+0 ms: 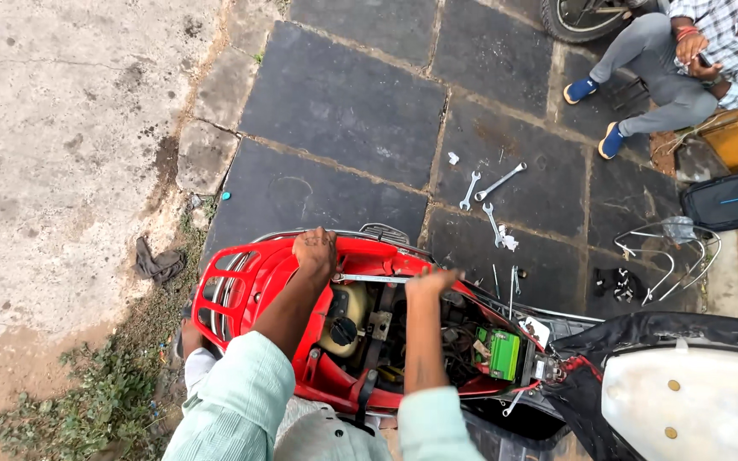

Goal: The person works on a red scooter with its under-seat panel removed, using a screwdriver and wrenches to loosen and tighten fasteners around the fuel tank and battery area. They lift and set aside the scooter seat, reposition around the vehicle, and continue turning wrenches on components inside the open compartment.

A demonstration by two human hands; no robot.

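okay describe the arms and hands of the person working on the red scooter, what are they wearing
Both arms wear pale mint-green sleeves with fine stripes, pushed back above the elbows so the forearms are bare. The left hand and right hand are bare, with no gloves, and no watch or bracelet shows. A faint dark marking, perhaps a tattoo, shows on the right forearm; its detail is too small to tell.

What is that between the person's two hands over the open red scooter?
In the head view, a long metal tool spans from the left hand to the right hand, above the open scooter body.
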